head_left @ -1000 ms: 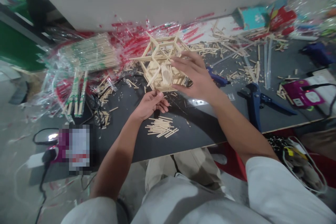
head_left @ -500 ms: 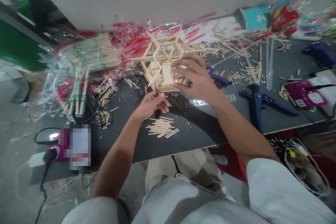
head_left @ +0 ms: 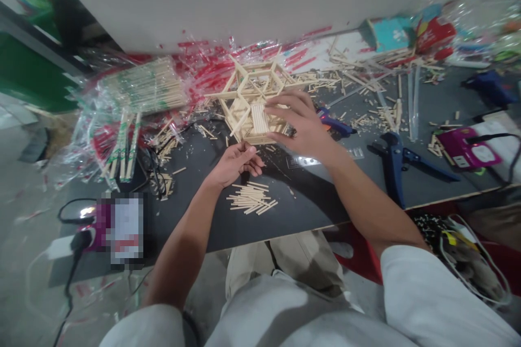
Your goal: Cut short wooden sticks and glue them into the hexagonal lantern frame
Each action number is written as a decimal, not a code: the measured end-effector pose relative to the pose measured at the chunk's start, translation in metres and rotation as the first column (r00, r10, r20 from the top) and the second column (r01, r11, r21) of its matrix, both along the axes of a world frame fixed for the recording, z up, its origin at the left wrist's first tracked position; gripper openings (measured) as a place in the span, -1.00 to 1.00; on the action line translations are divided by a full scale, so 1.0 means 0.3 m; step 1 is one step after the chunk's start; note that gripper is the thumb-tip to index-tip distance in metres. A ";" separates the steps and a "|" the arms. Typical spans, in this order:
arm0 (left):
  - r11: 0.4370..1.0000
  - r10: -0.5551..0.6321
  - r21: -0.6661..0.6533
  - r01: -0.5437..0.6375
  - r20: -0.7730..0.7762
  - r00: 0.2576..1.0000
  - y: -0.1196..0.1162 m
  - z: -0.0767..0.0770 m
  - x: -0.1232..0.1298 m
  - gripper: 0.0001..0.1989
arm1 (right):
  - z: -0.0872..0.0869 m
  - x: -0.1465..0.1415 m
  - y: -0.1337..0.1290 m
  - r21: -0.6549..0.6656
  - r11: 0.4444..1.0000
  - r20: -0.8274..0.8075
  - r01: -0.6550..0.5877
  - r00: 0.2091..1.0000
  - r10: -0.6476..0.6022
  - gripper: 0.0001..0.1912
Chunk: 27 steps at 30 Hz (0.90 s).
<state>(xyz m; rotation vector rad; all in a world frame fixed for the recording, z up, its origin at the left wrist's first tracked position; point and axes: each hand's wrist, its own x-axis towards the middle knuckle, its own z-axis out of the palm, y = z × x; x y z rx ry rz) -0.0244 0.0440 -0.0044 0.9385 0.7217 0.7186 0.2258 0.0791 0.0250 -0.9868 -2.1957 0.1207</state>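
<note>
A wooden-stick framework (head_left: 240, 98) with several open polygonal cells stands on the dark table. At its front is a small panel of sticks laid side by side (head_left: 259, 119). My right hand (head_left: 299, 124) reaches in from the right, thumb and fingertips closed at the panel's right edge. Just below the framework, my left hand (head_left: 240, 162) has its fingers curled and the thumb against them; anything pinched there is too small to make out. Close under it lies a loose pile of short cut sticks (head_left: 252, 197).
Blue cutters (head_left: 394, 165) lie right, with a blue glue gun (head_left: 337, 124) behind my right hand. A clear ruler (head_left: 303, 161) lies near my wrist. Bagged sticks (head_left: 142, 84) sit left. Purple power strips (head_left: 468, 149) with cables and scattered offcuts lie about.
The camera view has shifted slightly. My right hand stays at the panel with barely any movement, and my left hand keeps its curled pose.
</note>
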 end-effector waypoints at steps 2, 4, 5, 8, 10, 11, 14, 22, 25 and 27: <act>1.000 0.015 -0.008 -0.015 -0.002 1.000 0.001 0.001 0.000 -0.37 | -0.006 0.006 0.006 0.013 1.000 0.005 -0.011 1.000 0.011 -0.36; 1.000 0.028 -0.014 -0.028 -0.005 1.000 0.002 0.000 -0.001 -0.35 | -0.008 0.012 0.011 0.041 0.999 0.003 -0.013 1.000 0.013 -0.23; 0.999 0.031 -0.018 -0.031 -0.006 1.000 0.002 -0.001 -0.002 -0.35 | -0.007 0.015 0.012 0.055 0.998 0.005 -0.008 1.000 0.008 -0.20; 0.999 0.036 -0.029 -0.036 -0.003 0.999 0.003 -0.005 -0.003 -0.33 | 0.004 0.016 0.013 0.059 0.998 0.053 0.026 0.998 -0.029 -0.28; 0.999 0.042 -0.032 -0.042 -0.001 0.999 0.003 -0.009 -0.004 -0.33 | 0.015 0.011 0.012 0.044 0.997 0.089 0.061 0.994 -0.065 -0.33; 0.998 0.045 -0.032 -0.045 0.000 0.999 0.004 -0.010 -0.004 -0.33 | 0.021 0.008 0.010 0.035 0.996 0.097 0.078 0.992 -0.081 -0.34; 0.998 0.046 -0.031 -0.046 -0.001 0.999 0.007 -0.013 -0.007 -0.34 | 0.036 0.000 -0.002 -0.011 0.992 0.074 0.123 0.990 -0.122 -0.30; 0.998 0.056 -0.027 -0.056 0.013 0.998 0.001 -0.004 -0.006 -0.35 | 0.061 0.097 -0.054 -0.016 0.977 -0.284 0.212 0.936 -0.207 -0.43; 0.997 0.076 0.015 -0.075 -0.009 0.997 -0.005 0.013 -0.005 -0.35 | 0.019 0.192 -0.017 -0.117 0.872 -0.314 0.476 0.815 -0.487 -0.65; 0.988 0.132 0.092 -0.127 -0.043 0.990 -0.006 0.029 -0.017 -0.35 | -0.022 0.256 0.014 -0.209 0.779 -0.299 0.592 0.720 -0.627 -0.81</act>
